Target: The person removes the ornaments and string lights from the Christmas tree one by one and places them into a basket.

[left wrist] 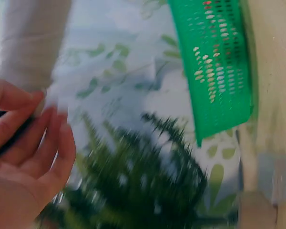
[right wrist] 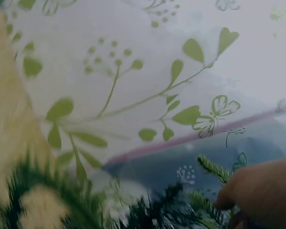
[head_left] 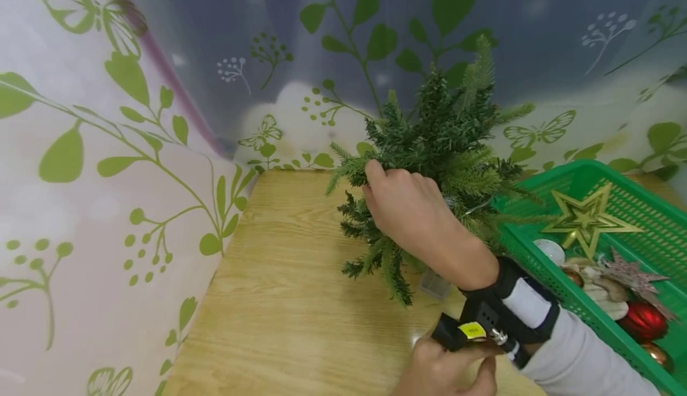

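A small artificial Christmas tree (head_left: 445, 127) stands on the wooden table, leaning up toward the backdrop. My right hand (head_left: 408, 205) reaches across its front, fingers curled at a left-side branch (head_left: 351, 169). In the right wrist view, that hand (right wrist: 264, 191) pinches among the green needles at the lower right. My left hand (head_left: 448, 369) is low in the head view, beneath the black device (head_left: 485, 321) strapped to my right wrist. Blur in the left wrist view leaves unclear what the bent fingers of the left hand (left wrist: 33, 157) hold beside the pale sleeve (left wrist: 35, 43).
To the right of the tree sits a green plastic basket (head_left: 569, 288). Inside it lie a gold star (head_left: 590, 220), a pinkish glitter star (head_left: 630, 274), a red bauble (head_left: 644, 319) and other ornaments. Leaf-printed sheets (head_left: 96, 223) rise at the left and back of the table (head_left: 268, 300).
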`<action>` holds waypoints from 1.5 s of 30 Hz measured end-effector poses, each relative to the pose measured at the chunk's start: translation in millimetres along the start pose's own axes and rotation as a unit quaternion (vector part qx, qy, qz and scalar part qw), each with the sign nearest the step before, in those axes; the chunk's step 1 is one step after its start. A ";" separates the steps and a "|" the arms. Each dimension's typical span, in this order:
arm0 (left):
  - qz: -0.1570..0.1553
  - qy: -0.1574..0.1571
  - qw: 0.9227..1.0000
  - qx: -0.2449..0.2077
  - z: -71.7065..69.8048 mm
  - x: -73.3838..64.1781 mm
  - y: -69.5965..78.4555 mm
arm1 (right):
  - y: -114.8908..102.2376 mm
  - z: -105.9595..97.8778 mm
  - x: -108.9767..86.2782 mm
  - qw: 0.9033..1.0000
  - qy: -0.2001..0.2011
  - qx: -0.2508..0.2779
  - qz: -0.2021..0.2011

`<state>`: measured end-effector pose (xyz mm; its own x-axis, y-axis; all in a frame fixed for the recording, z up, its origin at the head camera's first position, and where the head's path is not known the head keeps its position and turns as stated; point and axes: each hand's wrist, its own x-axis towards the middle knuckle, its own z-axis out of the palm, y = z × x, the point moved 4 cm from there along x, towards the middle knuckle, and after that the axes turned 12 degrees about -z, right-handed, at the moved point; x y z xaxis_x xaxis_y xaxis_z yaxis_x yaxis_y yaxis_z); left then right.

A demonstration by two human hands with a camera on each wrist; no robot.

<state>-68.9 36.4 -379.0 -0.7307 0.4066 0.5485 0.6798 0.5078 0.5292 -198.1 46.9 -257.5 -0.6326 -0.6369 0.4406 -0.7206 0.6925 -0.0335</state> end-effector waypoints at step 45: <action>-0.300 0.229 0.921 -0.094 -48.3 -42.0 -76.0 | -10.7 -44.9 -65.9 0.986 0.143 -0.053 0.060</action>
<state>-86.8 -55.9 -410.9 -0.9046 -0.2893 0.3130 0.1923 0.3783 0.9055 -136.0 96.7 -245.9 -0.5937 -0.4376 0.6753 -0.6023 0.7981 -0.0123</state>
